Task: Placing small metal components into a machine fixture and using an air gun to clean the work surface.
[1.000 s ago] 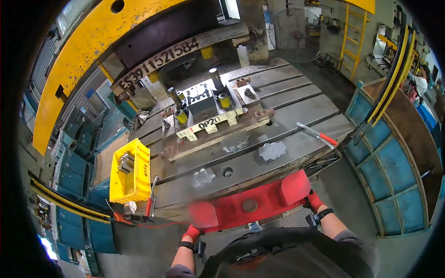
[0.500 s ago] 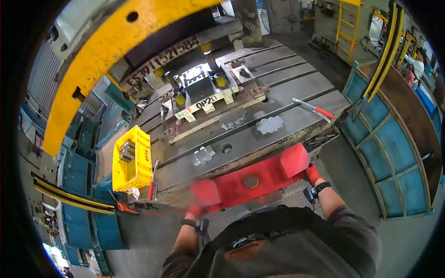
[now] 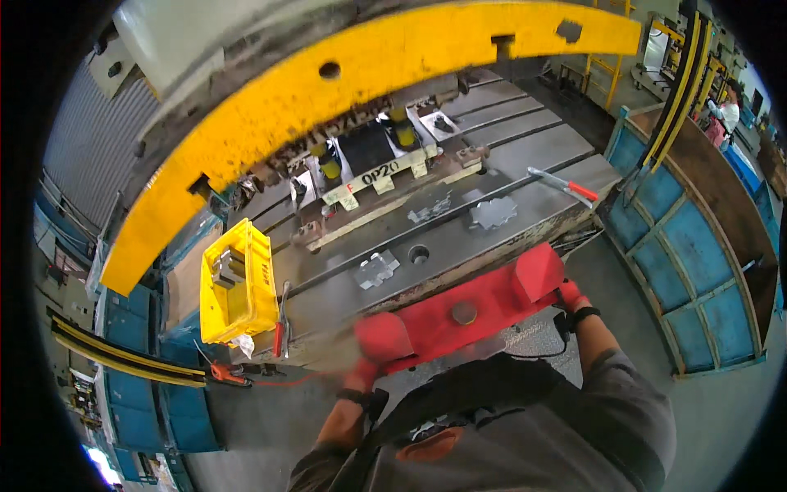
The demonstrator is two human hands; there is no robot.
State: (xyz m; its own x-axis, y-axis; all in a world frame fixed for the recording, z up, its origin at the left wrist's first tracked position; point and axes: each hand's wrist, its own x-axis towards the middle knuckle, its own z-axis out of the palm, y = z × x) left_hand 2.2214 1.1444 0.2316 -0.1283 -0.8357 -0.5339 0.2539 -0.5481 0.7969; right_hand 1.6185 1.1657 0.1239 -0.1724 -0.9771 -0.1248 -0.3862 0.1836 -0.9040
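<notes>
A red two-hand control console (image 3: 443, 320) stands at the front edge of the press bed, with a round button (image 3: 464, 312) in its middle and a curved red guard at each end. My left hand (image 3: 361, 375), in a red glove, is at the left guard (image 3: 384, 334). My right hand (image 3: 568, 292), gloved alike, is at the right guard (image 3: 539, 273). The guards and the console's ends hide the fingers of both hands. Beyond the console, the yellow press ram (image 3: 385, 67) hangs over the lower die (image 3: 373, 176), covering its far part.
Flat metal pieces (image 3: 494, 213) lie on the slotted press bed (image 3: 525, 168). Red-handled tongs (image 3: 566, 187) rest at right; another red-handled tool (image 3: 282, 324) lies beside the yellow crate (image 3: 270, 287), which holds metal blocks. Yellow-black guard posts (image 3: 123, 353) flank the press. A blue bin (image 3: 656, 246) stands right.
The yellow ram has come down over the die and now hides its upper part. My hands stay at the console's two ends. The whole view has shifted slightly.
</notes>
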